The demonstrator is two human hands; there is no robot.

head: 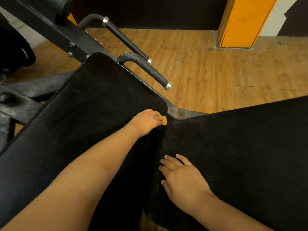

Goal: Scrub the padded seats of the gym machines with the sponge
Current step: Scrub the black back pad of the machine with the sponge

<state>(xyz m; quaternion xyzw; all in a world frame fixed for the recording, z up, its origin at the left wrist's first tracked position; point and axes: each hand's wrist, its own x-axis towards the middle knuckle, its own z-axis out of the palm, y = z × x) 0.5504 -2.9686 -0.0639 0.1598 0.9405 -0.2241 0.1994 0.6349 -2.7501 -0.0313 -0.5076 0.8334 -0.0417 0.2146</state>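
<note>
Black textured vinyl, left pad (83, 114): long cushion running from lower left up toward the machine frame, rounded corners, faint pale scuffing on the surface.

Left hand (146, 121): reaches along this pad to its near-right corner. Fingers are curled down over the sponge (164, 120) and press it against the pad at that corner, just beside the gap between the two cushions.

Sponge: yellow, with a darker strip along its lower edge. Only a small end shows past the fingertips. The exposed end faces right, toward the gap. The rest is covered by the hand, so the long axis cannot be told with certainty.

Two black foam-gripped handles (150, 69) with metal end caps stick out beyond the pad, over the wood-look floor (216, 72).

Right pad (241, 147): same black vinyl, coarser grain, dusty sheen near its left edge.

Right hand (181, 177): lies palm down on this pad near that edge, fingers straight and spread, holding nothing.

Orange column (241, 22) stands at far right.
</note>
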